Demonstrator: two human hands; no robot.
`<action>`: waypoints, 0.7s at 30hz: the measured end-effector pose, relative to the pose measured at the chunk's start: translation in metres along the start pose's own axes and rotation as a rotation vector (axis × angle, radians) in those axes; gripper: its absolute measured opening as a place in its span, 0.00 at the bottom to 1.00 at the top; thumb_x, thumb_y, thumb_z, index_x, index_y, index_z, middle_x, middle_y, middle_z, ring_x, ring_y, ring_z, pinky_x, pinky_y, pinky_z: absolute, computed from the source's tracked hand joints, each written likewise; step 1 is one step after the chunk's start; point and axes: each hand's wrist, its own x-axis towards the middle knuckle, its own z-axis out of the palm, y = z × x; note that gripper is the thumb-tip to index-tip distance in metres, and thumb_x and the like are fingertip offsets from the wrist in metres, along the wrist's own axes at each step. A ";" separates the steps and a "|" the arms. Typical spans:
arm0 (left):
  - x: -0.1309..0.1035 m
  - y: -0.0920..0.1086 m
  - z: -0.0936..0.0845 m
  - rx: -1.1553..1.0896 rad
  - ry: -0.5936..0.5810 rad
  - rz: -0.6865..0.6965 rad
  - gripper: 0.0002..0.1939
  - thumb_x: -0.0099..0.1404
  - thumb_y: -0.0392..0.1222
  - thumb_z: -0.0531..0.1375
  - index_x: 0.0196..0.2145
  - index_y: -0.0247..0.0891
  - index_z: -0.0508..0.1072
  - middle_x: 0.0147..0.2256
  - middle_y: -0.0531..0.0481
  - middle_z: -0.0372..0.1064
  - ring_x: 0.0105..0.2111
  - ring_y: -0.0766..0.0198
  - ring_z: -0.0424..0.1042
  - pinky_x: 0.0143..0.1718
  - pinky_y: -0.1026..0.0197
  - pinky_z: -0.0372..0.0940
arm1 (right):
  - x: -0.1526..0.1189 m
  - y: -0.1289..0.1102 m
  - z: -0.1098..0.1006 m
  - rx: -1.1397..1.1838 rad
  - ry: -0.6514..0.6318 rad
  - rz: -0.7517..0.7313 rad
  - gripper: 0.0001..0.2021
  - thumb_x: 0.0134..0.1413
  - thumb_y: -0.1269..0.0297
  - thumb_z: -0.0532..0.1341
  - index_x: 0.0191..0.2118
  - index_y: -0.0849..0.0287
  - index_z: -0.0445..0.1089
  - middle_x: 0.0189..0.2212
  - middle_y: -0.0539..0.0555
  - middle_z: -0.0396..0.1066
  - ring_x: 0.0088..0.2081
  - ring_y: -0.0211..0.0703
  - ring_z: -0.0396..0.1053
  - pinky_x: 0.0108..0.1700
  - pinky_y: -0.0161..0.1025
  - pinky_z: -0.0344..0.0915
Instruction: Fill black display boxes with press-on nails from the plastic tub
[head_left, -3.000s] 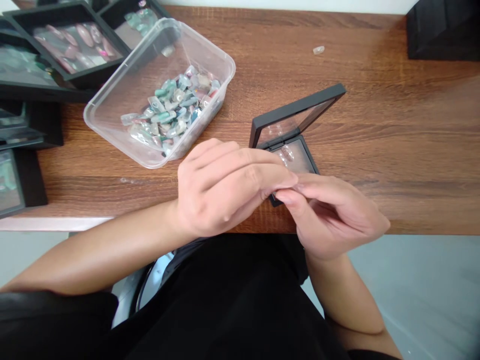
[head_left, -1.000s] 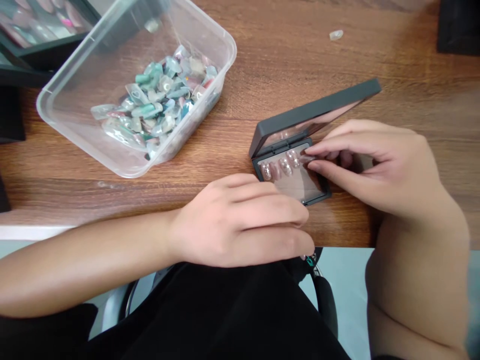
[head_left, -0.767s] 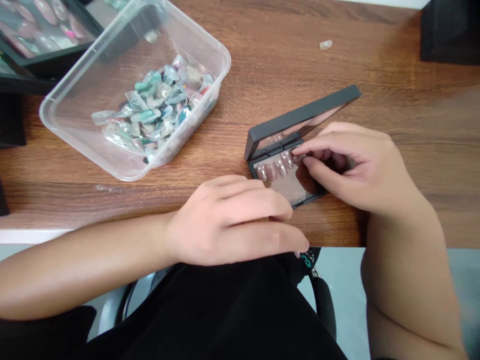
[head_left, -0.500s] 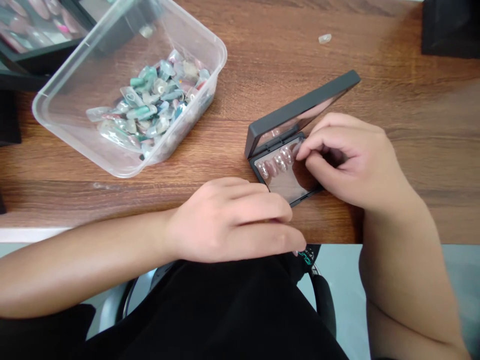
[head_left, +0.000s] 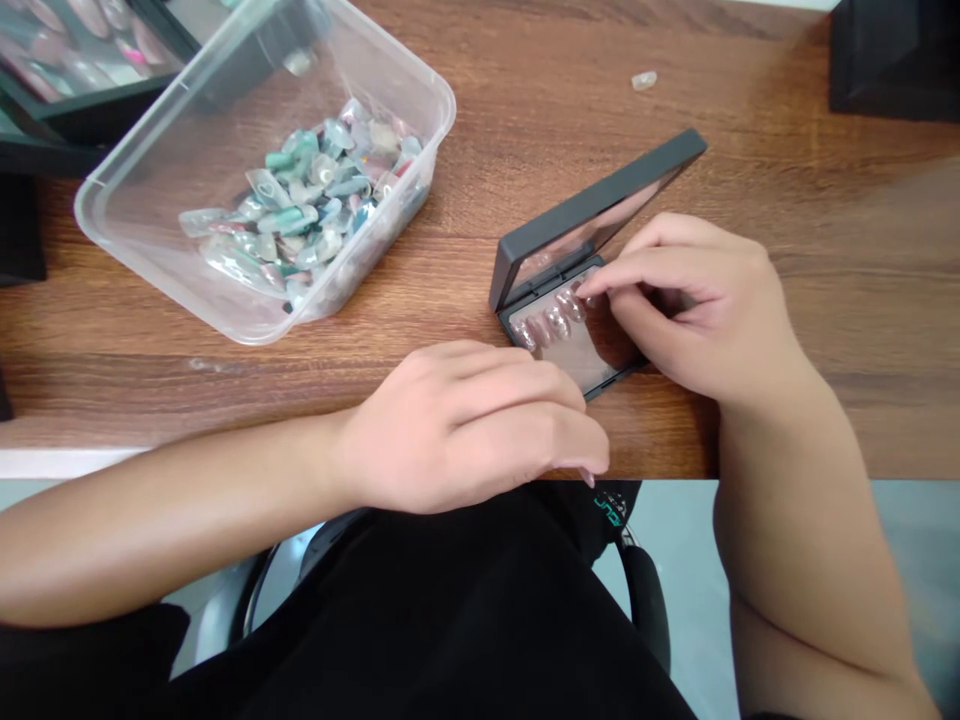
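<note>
Step in hand, as we judge it: arranging a row of nail tips (head_left: 557, 322) inside a small black case (head_left: 619, 378). The row lies along the hinge side of the case, over its pale inner surface; the lid (head_left: 600, 192) stands tilted open. Our right hand (head_left: 697, 300) has its index fingertip against the row's right end, thumb close beneath; whether the two pinch a tip, we cannot tell. Our left hand (head_left: 465, 425) is bent, fingers close together, across the near left corner of the case; its grip is hidden. A small pinkish tip shows under its fingers, held or not unclear.

The next move calls for light fingertip contact, we judge, as the tips sit close and a push could skew a neighbour.

Surface: wood-grain table (head_left: 787, 350), with the case near its front edge. Left of the case, a translucent tub (head_left: 176, 280) contains loose mixed tips (head_left: 300, 215). One clear tip (head_left: 643, 80) lies beyond the case. We note a framed tray (head_left: 112, 95) far left, a black block (head_left: 892, 65) far right, and pale floor (head_left: 799, 600) below.
</note>
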 end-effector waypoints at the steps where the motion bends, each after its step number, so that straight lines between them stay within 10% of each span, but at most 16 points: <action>1: 0.000 0.000 0.001 -0.009 -0.002 -0.002 0.03 0.71 0.36 0.57 0.40 0.39 0.71 0.38 0.50 0.78 0.34 0.67 0.77 0.33 0.64 0.69 | 0.000 0.000 0.000 0.001 0.001 0.000 0.13 0.60 0.74 0.59 0.38 0.47 0.78 0.33 0.51 0.71 0.34 0.44 0.68 0.36 0.44 0.63; 15: -0.007 0.002 0.001 -0.124 0.073 -0.145 0.04 0.71 0.37 0.58 0.44 0.40 0.67 0.34 0.53 0.78 0.33 0.70 0.79 0.38 0.67 0.74 | -0.015 -0.008 -0.008 0.145 0.223 0.073 0.08 0.57 0.69 0.66 0.42 0.51 0.79 0.23 0.48 0.65 0.22 0.35 0.56 0.25 0.41 0.52; 21: -0.006 0.008 0.006 -0.500 0.074 -0.282 0.11 0.70 0.34 0.61 0.47 0.42 0.63 0.32 0.57 0.76 0.28 0.74 0.76 0.31 0.73 0.72 | -0.013 -0.028 -0.007 0.405 0.009 -0.115 0.12 0.48 0.68 0.74 0.40 0.53 0.79 0.22 0.47 0.66 0.23 0.33 0.58 0.24 0.37 0.53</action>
